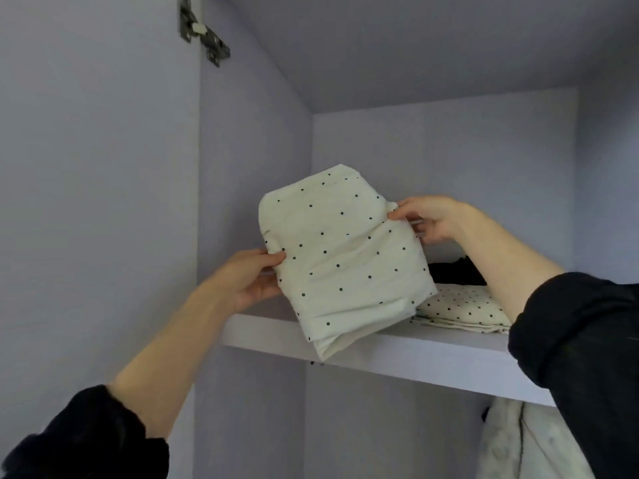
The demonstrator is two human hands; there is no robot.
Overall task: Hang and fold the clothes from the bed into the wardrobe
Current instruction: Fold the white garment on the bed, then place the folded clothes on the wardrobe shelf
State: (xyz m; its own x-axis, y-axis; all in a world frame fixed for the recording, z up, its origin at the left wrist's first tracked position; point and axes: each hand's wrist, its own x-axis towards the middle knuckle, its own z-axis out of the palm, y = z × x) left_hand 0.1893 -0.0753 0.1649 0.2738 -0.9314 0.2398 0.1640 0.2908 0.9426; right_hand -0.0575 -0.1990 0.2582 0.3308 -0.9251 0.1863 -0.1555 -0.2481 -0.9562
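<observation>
Two hands in shot, both on one folded bundle [340,257] in the middle of the frame: cream, soft-looking fabric with small dark polka dots, folded into a chunky rounded rectangle, tilted, its lower corner hanging just past the front edge of the shelf [432,354]. The left hand [250,276] pinches the bundle's left edge, thumb on the front and fingers behind. The right hand [430,219] pinches the upper right edge the same way, thumb and fingertips curled onto the cloth. Both arms have dark sleeves pushed up, forearms bare.

On the shelf at right of centre I count two more folded things: one flat piece of dotted cream fabric [463,309], same print, lying just beside the held bundle, and behind it one black garment [456,271], crumpled-looking, partly hidden by the right arm.

The wardrobe itself is smooth, matte, pale lilac board, all flat panels and straight edges. One metal hinge [202,31] sits in the upper left of the frame. Lower right, under the shelf, one pale hanging garment [508,444] shows, blurry, with a faint mottled pattern.
</observation>
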